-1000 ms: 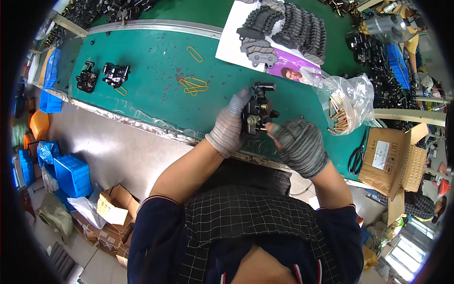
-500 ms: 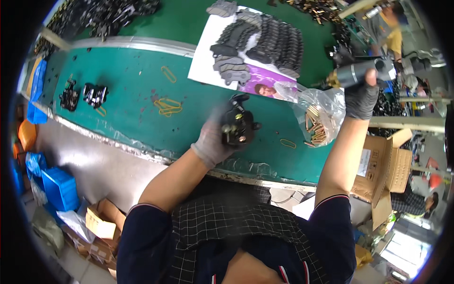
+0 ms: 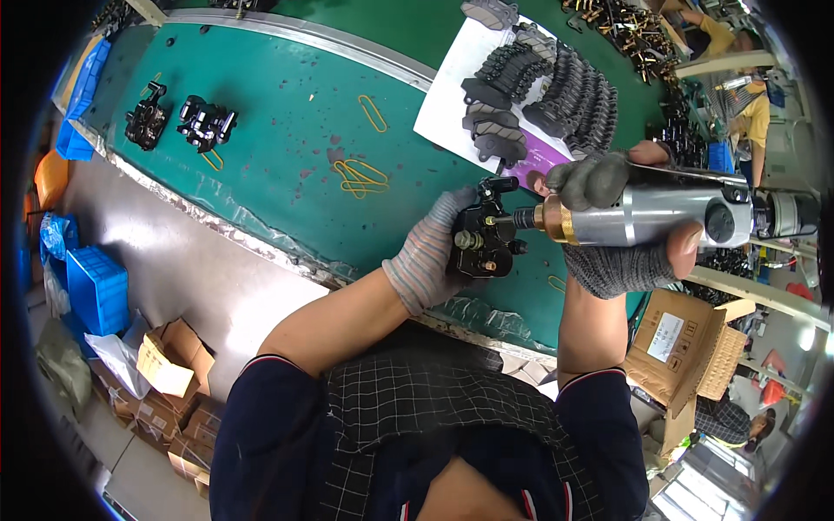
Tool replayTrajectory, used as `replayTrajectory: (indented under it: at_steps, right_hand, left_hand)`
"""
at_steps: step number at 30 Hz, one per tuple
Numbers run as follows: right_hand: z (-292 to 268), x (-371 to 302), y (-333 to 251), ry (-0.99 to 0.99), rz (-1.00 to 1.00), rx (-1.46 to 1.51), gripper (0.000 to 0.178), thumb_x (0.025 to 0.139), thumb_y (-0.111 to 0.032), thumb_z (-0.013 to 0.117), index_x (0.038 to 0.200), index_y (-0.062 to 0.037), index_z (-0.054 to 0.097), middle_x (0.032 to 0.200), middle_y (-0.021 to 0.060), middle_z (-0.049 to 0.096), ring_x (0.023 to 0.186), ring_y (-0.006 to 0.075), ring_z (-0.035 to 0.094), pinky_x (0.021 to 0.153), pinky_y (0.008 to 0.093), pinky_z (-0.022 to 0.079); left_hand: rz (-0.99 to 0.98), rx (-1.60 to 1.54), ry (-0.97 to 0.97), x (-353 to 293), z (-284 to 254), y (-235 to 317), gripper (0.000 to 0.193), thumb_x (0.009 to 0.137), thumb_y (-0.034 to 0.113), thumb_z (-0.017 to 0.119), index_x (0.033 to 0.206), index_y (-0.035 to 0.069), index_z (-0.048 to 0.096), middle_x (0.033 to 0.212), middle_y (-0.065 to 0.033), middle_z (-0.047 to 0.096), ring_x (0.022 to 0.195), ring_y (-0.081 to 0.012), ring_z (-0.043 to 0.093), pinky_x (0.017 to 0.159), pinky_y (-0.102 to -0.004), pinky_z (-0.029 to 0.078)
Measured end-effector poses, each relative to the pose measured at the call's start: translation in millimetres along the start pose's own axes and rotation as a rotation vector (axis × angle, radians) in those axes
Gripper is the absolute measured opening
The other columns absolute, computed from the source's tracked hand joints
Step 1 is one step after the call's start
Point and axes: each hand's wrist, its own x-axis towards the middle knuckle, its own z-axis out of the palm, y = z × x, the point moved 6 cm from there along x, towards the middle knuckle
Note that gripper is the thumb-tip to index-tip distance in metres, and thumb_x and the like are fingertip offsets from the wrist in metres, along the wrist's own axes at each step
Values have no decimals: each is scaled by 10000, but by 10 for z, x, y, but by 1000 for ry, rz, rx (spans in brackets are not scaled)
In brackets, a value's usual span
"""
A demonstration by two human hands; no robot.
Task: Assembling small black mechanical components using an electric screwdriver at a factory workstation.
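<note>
Green bench surface [image 3: 287,130] runs diagonally across the workspace, scuffed with dark specks and worn along its near edge; a pale metal rail [image 3: 304,35] borders its far side. Blue crates [image 3: 97,291] and open cartons stand on the floor at lower left. A worker in yellow [image 3: 754,130] is visible at upper right, and a cardboard box [image 3: 665,334] sits at right with its flaps open.

A black caliper [image 3: 483,260] is held above the near edge of the bench. The left hand [image 3: 426,260], in a striped glove, is clamped on its left side, apparently to steady it against the tool; the fingers behind are hidden. The right hand [image 3: 612,271], in a dark grey glove, is wrapped around the barrel of a silver power driver [image 3: 669,208], held roughly level, presumably to line its nose up with a fitting on the caliper. Whether the tip is seated cannot be confirmed. The hands are apart, with tool and part between them.

Two further calipers [image 3: 207,123] rest at far left, well apart from the hands. Yellow loops [image 3: 363,185] lie mid-bench, seemingly within reach. Brake pads [image 3: 573,95] stand in close rows on a white sheet [image 3: 443,95], probably for orderly pick-up.
</note>
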Motion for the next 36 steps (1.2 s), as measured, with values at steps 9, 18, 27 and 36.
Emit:
replayTrajectory:
  at_steps: [9, 18, 27, 36]
  right_hand:
    - [5, -153, -68, 91, -24, -114, 736, 750, -609, 634, 1211, -53, 493, 701, 82, 538, 584, 227, 539, 681, 437, 435]
    - [174, -552, -470, 43, -60, 45, 938, 604, -729, 701, 1144, -2, 456, 792, 160, 602, 706, 297, 622, 704, 439, 512]
    - [-31, -621, -390, -143, -68, -8, 816, 657, -660, 718, 1078, -10, 461, 770, 150, 587, 709, 306, 622, 689, 437, 511]
    - [8, -386, -195, -173, -63, 87, 827, 696, -547, 753, 1286, -43, 467, 796, 132, 603, 653, 266, 600, 590, 397, 474]
  left_hand:
    - [23, 64, -43, -13, 15, -107, 576, 810, 586, 581, 1191, 156, 541, 983, -68, 652, 806, -216, 660, 551, -339, 515]
    - [-25, 57, 69, 5, 80, -231, 448, 828, 548, 543, 1042, 157, 589, 909, -37, 647, 755, -200, 637, 623, -391, 493]
    - [-1, 151, 78, 0, 100, -303, 444, 823, 570, 518, 1009, 175, 597, 873, -19, 649, 723, -180, 621, 559, -374, 428]
    - [11, 47, 181, -23, 172, -115, 450, 851, 568, 505, 1003, 154, 595, 867, -23, 643, 778, -181, 641, 651, -417, 507]
